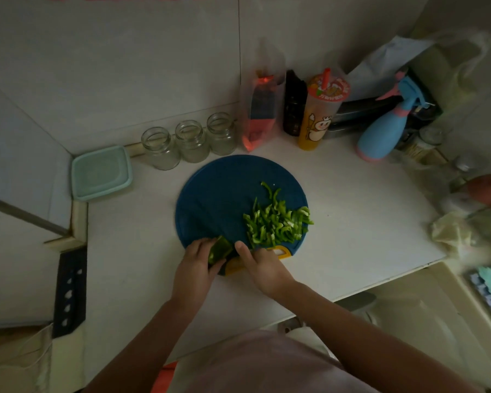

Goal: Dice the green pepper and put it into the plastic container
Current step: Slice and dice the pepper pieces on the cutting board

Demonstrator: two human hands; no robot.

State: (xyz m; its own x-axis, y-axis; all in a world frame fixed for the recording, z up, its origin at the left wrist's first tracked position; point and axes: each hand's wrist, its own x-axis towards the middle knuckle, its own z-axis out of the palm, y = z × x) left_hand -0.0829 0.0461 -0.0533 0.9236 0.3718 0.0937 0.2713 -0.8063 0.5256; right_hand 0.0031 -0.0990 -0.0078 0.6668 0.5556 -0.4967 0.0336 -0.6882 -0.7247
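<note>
Slip risk at the round blue cutting board's point(219, 191) near edge
Left hand point(194, 262) grips the green pepper chunk point(219, 250) there; right hand point(260, 265), just beside, grips a dark knife point(232, 254), which could nick the holding hand. Pale-green square plastic container point(101, 173) sits well left of the board.

The scene is taken by one wide-angle camera worn on the head, directed forward and steeply down onto a white counter point(352, 222). The blue cutting board point(216, 194) is centred, close below; the left hand point(194, 259) and right hand point(262, 265) are framed at the near middle. The tiled wall point(125, 52) is taken in at the far side.
</note>
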